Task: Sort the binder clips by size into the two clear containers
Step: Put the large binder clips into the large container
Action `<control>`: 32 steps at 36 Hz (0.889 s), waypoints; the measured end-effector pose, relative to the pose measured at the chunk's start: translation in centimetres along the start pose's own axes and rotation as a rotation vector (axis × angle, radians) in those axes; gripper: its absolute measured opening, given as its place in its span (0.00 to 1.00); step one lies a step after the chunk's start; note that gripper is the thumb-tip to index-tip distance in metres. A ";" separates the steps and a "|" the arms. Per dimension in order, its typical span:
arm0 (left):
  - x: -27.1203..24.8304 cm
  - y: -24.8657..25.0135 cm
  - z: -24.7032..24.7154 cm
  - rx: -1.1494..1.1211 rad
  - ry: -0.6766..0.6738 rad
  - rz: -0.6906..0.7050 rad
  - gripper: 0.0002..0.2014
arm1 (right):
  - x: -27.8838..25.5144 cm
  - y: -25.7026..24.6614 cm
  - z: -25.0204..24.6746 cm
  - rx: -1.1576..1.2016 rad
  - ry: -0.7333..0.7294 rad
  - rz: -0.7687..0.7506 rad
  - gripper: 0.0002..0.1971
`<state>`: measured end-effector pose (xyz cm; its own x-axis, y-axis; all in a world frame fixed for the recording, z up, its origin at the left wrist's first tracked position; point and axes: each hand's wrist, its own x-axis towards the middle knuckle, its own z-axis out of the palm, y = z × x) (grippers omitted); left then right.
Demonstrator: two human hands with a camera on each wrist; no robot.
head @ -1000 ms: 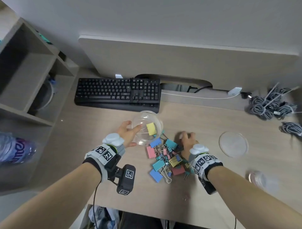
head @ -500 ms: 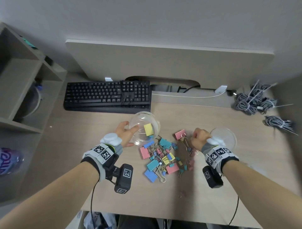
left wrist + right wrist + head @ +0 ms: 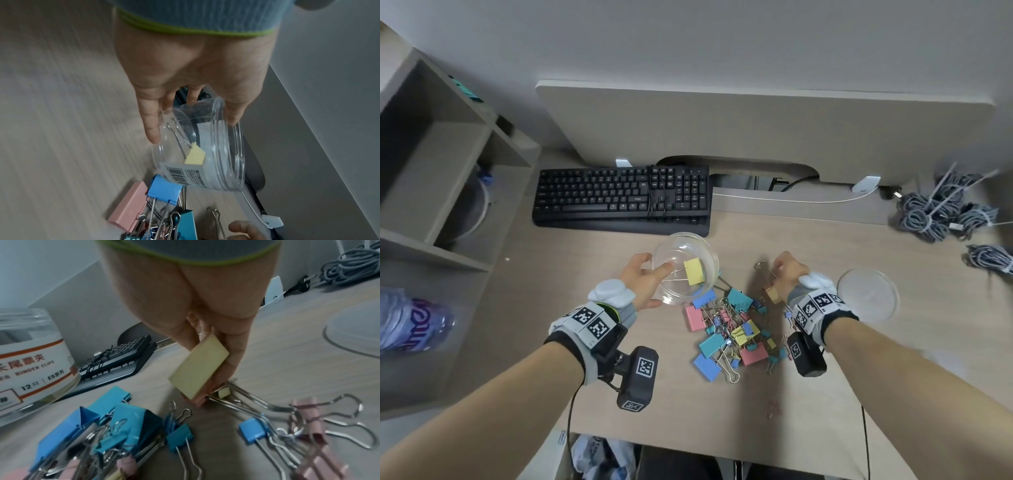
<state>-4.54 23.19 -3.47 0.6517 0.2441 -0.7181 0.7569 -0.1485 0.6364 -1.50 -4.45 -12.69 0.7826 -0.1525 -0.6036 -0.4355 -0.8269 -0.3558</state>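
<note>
Gripping clear container (image 3: 686, 267) at rim and wall: left hand (image 3: 643, 281), jar tilted, one yellow clip (image 3: 694, 271) inside. Right hand (image 3: 787, 275) curled round large clip (image 3: 198, 368), yellow face toward wrist camera, pink edge below. Second clear container (image 3: 867, 298): low round dish right of right hand. Pile of clips (image 3: 729, 329) between wrists, pink, blue, teal, yellow; count unclear. Wood-grain desk (image 3: 722, 411); one black keyboard (image 3: 621, 198); grey cable bundles (image 3: 941, 212) at far right; pale wall.
</note>
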 end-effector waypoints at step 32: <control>0.3 0.0 2.2 0.065 -0.023 -0.001 0.32 | -0.8 3.2 0.0 -0.290 0.121 -0.059 0.17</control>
<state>-4.19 21.18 -4.31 0.6513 0.2224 -0.7255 0.7586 -0.2105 0.6166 -3.51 -6.98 -13.38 0.8575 -0.1481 -0.4928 -0.2563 -0.9534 -0.1594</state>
